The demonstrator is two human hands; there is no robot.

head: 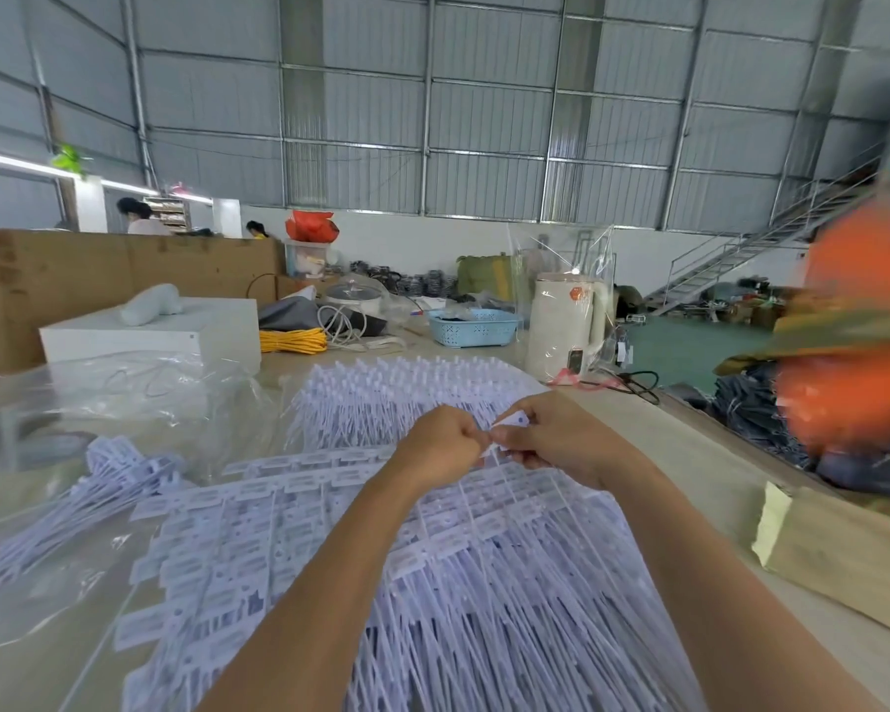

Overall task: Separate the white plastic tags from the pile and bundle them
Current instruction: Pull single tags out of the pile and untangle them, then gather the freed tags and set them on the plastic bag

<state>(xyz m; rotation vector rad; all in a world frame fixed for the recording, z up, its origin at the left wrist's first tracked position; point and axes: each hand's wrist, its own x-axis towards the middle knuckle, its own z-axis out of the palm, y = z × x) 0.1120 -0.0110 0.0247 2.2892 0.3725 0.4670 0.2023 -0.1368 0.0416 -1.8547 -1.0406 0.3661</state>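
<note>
Both hands meet above table (633,418), over spread pile of white plastic tags (484,583). Left hand (440,444) curled, pinching one white tag strip (504,444); right hand (556,434) pinching same strip from other side, fingertips nearly touching. Second heap of tags (407,398) just beyond hands. Loose bunch (104,480) far left on clear plastic sheet. Blue basket (476,328), white kettle (566,331) farther back.

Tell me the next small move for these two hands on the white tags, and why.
Probably pull the hands apart to snap one tag free. The left hand and right hand both pinch a white tag over the pile of joined tag strips, with a looser heap of tags lying to the left.
</note>
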